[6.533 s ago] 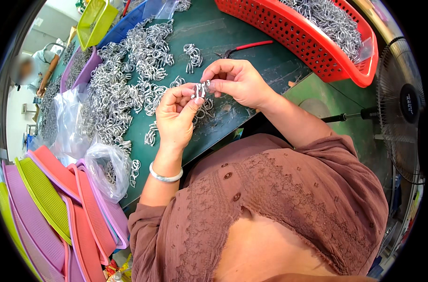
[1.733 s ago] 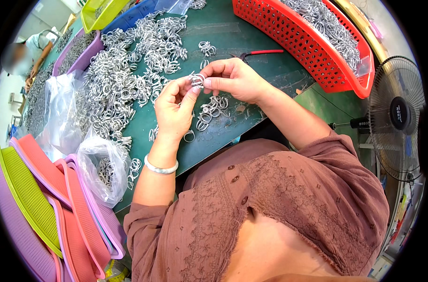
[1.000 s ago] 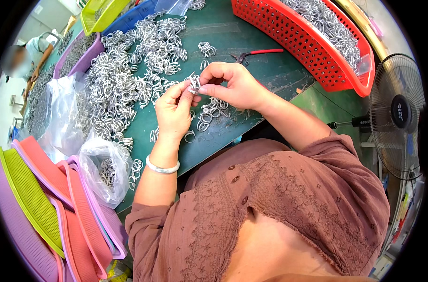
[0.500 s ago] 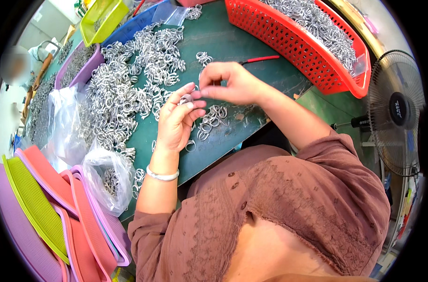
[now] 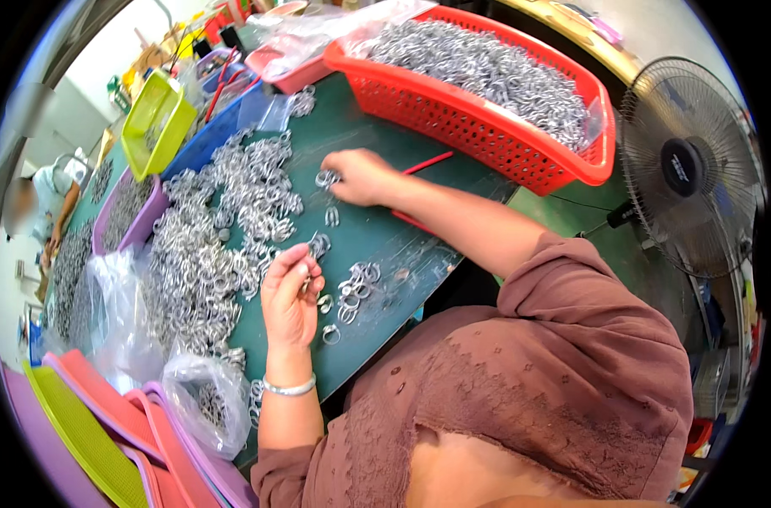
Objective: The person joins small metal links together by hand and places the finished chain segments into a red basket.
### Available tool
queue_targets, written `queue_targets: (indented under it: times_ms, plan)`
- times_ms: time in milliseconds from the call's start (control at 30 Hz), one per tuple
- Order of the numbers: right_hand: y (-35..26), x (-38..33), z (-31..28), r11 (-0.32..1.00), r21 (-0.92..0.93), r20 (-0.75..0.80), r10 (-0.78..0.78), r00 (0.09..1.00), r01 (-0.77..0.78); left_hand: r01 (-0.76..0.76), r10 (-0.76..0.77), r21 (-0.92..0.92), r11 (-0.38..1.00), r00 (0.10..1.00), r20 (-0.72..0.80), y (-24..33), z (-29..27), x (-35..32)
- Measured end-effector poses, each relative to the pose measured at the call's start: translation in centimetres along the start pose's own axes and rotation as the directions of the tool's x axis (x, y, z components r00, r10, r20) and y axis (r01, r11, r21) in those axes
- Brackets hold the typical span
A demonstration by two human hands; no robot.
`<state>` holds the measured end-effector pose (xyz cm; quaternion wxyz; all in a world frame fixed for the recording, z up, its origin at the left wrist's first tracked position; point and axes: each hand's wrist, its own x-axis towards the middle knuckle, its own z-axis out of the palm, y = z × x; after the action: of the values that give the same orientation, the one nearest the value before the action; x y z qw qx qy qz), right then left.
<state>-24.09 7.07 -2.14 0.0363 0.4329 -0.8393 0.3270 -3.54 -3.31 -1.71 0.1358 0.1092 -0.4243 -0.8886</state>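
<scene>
Head view, green worktop [image 5: 419, 245]. Metal rings [image 5: 207, 254]: small, silvery, looped wire, heaped in a broad pile across the worktop's left part; a small loose cluster [image 5: 356, 288] lies just beside the left hand. Left hand [image 5: 290, 296]: fingers curled narrow, pinching one ring at the fingertips. Right hand [image 5: 360, 176]: stretched forward, palm down, fingers closing on a ring near the pile's far edge. Red basket [image 5: 487, 127]: full of the same rings, beyond the right hand.

Left hand [image 5: 290, 298]: fingers curl over a small metal piece, mostly hidden. Right hand [image 5: 357, 176]: fingertips covering rings; grip indeterminable.
</scene>
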Motion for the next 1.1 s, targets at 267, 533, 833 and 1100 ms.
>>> queue_targets:
  times_ms: [267,533,833,1100]
  plan:
    - [-6.3,-3.6,-3.4,0.833,0.545,0.209,-0.240,0.948,0.091,-0.085,0.094,0.134,0.987,0.993,-0.069,0.4,1.2,-0.5]
    - [-8.1,-5.5,-3.3,0.719,0.693,0.225,-0.266,0.937,0.038,-0.080,0.079,0.050,0.996,0.997,0.026,0.2,0.5,-0.3]
    - [-6.8,-5.7,-2.6,0.484,0.847,0.326,-0.145,0.934,-0.220,-0.039,0.039,-0.005,0.999,0.998,0.053,0.2,0.6,-0.2]
    - [-6.8,-5.9,-2.4,0.315,0.878,0.394,-0.042,0.918,-0.362,0.073,-0.071,-0.054,0.996,0.997,0.044,0.3,0.1,-0.2]
